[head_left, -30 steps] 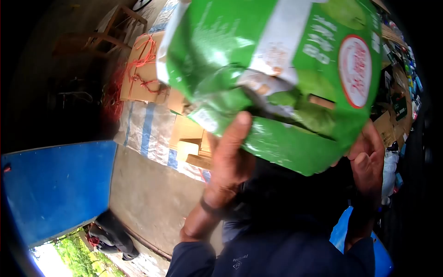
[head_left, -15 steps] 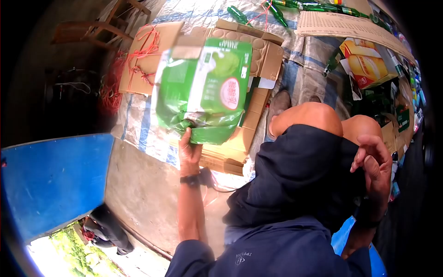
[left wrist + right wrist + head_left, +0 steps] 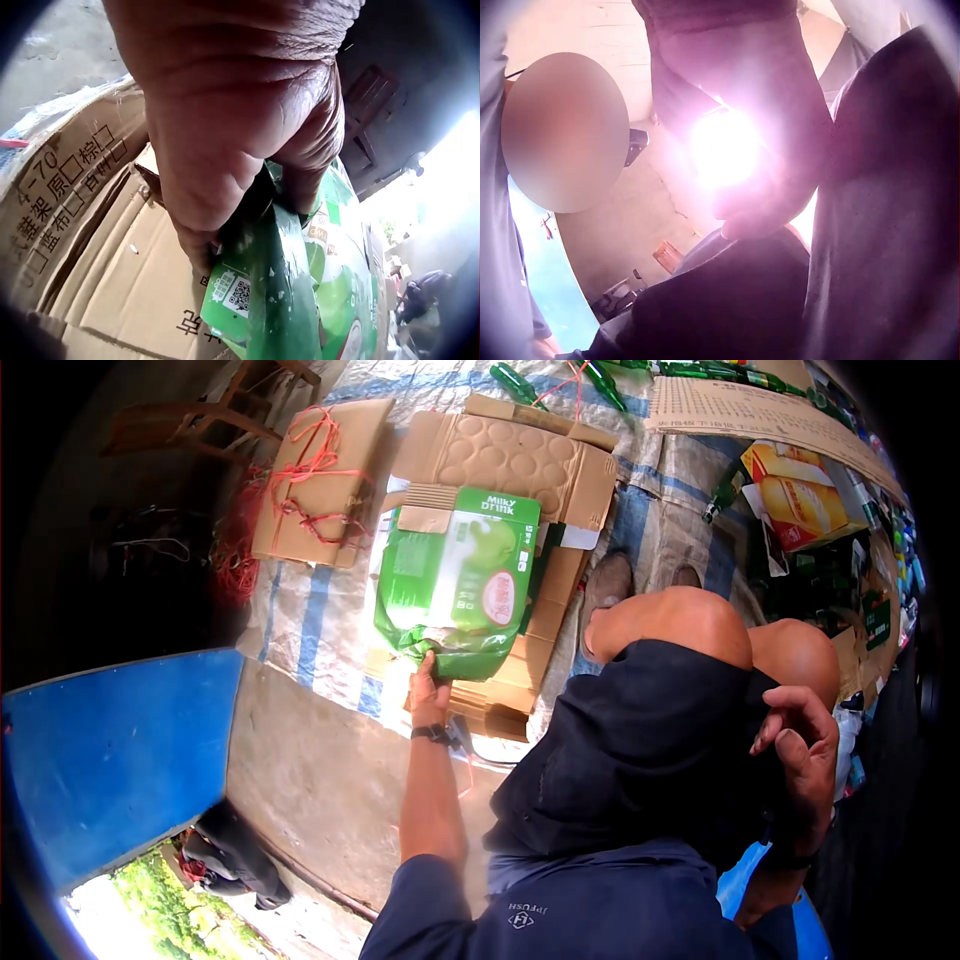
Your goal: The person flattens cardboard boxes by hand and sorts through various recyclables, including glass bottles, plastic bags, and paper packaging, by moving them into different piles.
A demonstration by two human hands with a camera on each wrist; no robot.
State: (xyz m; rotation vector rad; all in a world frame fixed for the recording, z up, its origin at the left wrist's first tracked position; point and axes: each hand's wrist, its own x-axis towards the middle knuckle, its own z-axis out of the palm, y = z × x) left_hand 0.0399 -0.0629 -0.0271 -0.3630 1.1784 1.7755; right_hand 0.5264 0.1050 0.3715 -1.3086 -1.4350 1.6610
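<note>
My left hand (image 3: 430, 695) grips the near edge of a crumpled green carton (image 3: 450, 585) printed "Milky Drink". In the left wrist view, the thumb and fingers pinch the carton's folded green edge (image 3: 281, 277), close over brown cardboard (image 3: 142, 262). The green carton overlaps a stack of flattened cardboard boxes (image 3: 545, 615) in the head view. Beside the right thigh, my right hand (image 3: 805, 745) hangs with loosely bent fingers and holds nothing. Glare covers part of this right hand (image 3: 769, 199) in the right wrist view.
A cardboard bundle (image 3: 320, 490) tied with red string lies left of the stack. Green bottles (image 3: 605, 385) lie at the far edge of the striped sheet (image 3: 315, 605). A yellow box (image 3: 800, 495) stands at right. A blue panel (image 3: 115, 760) is at left.
The green carton has gone from close before the camera down and away over the cardboard stack, held by the left hand. The right hand has let go of it and dropped beside the thigh.
</note>
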